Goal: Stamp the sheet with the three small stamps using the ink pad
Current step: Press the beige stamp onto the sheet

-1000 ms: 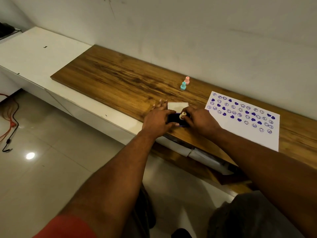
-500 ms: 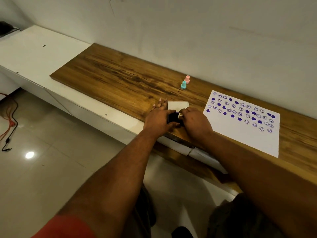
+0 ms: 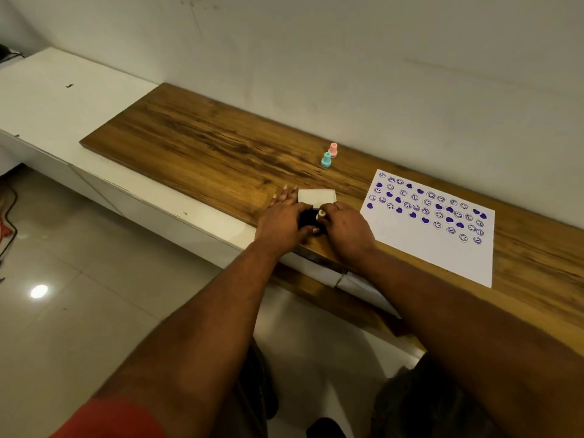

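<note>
While the left hand (image 3: 281,222) steadies the ink pad (image 3: 307,219) near the front edge of the wooden board (image 3: 205,147), the right hand (image 3: 347,229) pinches the cream stamp (image 3: 321,214) and holds it down over the pad's dark face. Only the stamp's pale top shows between the two hands. The left thumb lies along the pad's near side and a finger crosses its far side, so the pad is gripped between them. The left hand's remaining fingers lie spread and straight on the wood beyond.

Compared with a second ago, the right hand has closed in over the pad. Less of the dark face is visible, and the stamp sits lower and slightly further left against the white lid (image 3: 317,197) lying just behind. This reads as the stamp being pressed down to take ink, so the next print probably follows soon.

The left hand has kept its grip throughout, and the pad has not shifted on the board. The teal stamp (image 3: 326,160) and pink stamp (image 3: 332,150) stand untouched just beside each other near the wall, as they did before.

The sheet (image 3: 436,251) lies flat to the right, well apart from the pad. Its far half carries rows of purple hearts and round faces, and its near half is bare. The print count looks unchanged, so a good part of the task appears to remain.
</note>
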Motion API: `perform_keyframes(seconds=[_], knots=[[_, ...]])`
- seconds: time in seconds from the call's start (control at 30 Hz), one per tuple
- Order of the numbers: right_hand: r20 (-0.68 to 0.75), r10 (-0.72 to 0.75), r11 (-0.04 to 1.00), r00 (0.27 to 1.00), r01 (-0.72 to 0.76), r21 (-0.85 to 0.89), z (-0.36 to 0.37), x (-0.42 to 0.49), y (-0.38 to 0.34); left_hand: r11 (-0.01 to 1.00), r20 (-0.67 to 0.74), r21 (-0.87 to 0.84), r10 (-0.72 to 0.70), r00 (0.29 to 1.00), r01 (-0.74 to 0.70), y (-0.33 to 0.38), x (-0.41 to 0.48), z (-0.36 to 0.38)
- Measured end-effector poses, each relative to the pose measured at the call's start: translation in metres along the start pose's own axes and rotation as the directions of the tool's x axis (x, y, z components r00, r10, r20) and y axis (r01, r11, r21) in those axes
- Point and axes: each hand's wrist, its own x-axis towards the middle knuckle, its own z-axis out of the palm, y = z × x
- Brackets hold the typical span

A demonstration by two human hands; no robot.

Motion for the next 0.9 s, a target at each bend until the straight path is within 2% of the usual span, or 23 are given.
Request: perform_keyframes(seconds=[0.17,0.23,0.3,0.37,0.43,0.57,0.7,0.9], knots=[[0.049,-0.022,1.0,0.999,0.022,-0.004,-0.004,0.006,0.003,0.996,0.04,0.084,-0.006,0.999,0.002,0.004,0.006,-0.005],[0.051,-0.009,0.997,0.999,0.006,0.071,-0.012,0.01,0.005,0.993,0.052,0.116,-0.002,0.999,-0.004,0.008,0.008,-0.007],[-0.038,0.029,0.977,0.999,-0.021,0.212,-0.027,0.01,0.013,0.994,0.034,0.105,0.023,0.999,-0.026,0.014,0.01,-0.008],[-0.188,0.069,0.955,0.98,-0.01,0.297,-0.046,0.005,0.031,0.995,0.002,0.078,0.067,0.998,-0.067,0.027,0.013,-0.008],[-0.241,0.111,0.96,0.964,-0.042,0.275,-0.059,-0.003,0.058,0.988,-0.027,0.09,0.13,0.991,-0.127,0.045,0.015,-0.005],[-0.194,0.202,0.966,0.96,-0.163,0.199,-0.064,-0.016,0.109,0.955,-0.003,0.154,0.257,0.966,-0.253,0.086,0.018,0.008],[-0.194,0.191,0.973,0.962,-0.159,0.168,-0.057,-0.014,0.127,0.928,0.092,0.204,0.3,0.95,-0.313,0.108,0.026,0.025],[-0.164,0.144,0.984,0.976,-0.123,0.132,-0.049,-0.005,0.132,0.898,0.153,0.219,0.354,0.923,-0.381,0.113,0.031,0.035]])
